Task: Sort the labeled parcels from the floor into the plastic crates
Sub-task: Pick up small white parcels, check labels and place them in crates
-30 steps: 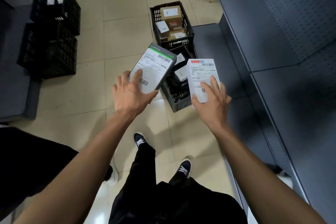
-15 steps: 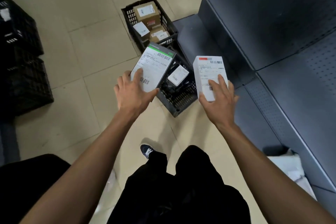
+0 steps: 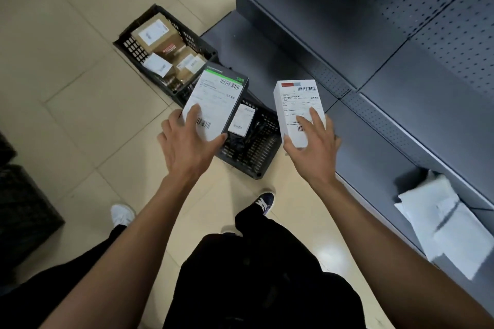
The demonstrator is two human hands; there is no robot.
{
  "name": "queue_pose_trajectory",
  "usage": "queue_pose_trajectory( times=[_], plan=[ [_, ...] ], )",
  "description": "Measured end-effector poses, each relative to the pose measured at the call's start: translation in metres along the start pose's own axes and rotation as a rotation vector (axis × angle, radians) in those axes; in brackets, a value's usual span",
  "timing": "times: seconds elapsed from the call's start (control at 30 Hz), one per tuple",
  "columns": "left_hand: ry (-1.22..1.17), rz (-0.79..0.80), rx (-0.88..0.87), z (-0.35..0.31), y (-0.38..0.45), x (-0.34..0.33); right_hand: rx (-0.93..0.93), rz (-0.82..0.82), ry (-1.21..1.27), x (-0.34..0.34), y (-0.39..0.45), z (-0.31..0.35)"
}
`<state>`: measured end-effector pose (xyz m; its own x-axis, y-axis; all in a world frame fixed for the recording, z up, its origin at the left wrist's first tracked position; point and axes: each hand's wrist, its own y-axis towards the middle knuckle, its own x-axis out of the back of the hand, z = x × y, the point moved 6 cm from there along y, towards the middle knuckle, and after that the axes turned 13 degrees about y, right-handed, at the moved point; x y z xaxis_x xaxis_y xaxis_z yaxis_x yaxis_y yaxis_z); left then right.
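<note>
My left hand (image 3: 187,143) grips a flat dark box with a green stripe and a white shipping label (image 3: 215,100), held face up. My right hand (image 3: 314,144) holds a white labeled box (image 3: 295,104) with a red mark at its top. Both parcels hover over a black plastic crate (image 3: 254,157) on the floor, which holds a small white-labeled packet (image 3: 242,120). Just beyond it stands a second black crate (image 3: 133,47) filled with brown cardboard parcels (image 3: 156,33).
Dark grey metal shelving (image 3: 401,67) runs along the right, its low shelf holding white mailer bags (image 3: 443,224). More black crates (image 3: 24,208) sit at the left edge. My feet and dark trousers are below on the beige tiled floor (image 3: 80,104).
I have stepped closer to the two crates and the view has swung right; the crates now lie nearer and the left stack has slid almost out of view. Both hands still hold their parcels.
</note>
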<state>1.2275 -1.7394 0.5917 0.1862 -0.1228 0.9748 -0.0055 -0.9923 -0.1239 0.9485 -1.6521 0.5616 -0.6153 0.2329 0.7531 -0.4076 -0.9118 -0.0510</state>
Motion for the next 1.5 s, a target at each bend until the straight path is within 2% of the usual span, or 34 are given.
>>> queue_pose_trajectory(
  times=[0.13, 0.4, 0.53, 0.7, 1.03, 1.5],
  plan=[
    [0.032, 0.024, -0.043, -0.001, 0.033, -0.004, -0.030, -0.003, -0.011, -0.012, 0.013, 0.011],
    [0.014, 0.067, -0.172, 0.001, 0.097, -0.018, -0.135, -0.108, -0.013, -0.046, 0.021, 0.024],
    [-0.027, 0.095, -0.297, 0.003, 0.118, -0.033, -0.186, -0.156, -0.063, -0.071, 0.014, 0.032],
    [0.014, 0.152, -0.417, 0.006, 0.142, -0.078, -0.290, -0.303, -0.036, -0.098, -0.002, 0.022],
    [0.016, 0.202, -0.476, -0.005, 0.144, -0.202, -0.437, -0.416, 0.044, -0.185, -0.026, -0.062],
    [0.068, 0.275, -0.544, -0.028, 0.148, -0.380, -0.460, -0.542, 0.112, -0.269, -0.016, -0.174]
  ],
)
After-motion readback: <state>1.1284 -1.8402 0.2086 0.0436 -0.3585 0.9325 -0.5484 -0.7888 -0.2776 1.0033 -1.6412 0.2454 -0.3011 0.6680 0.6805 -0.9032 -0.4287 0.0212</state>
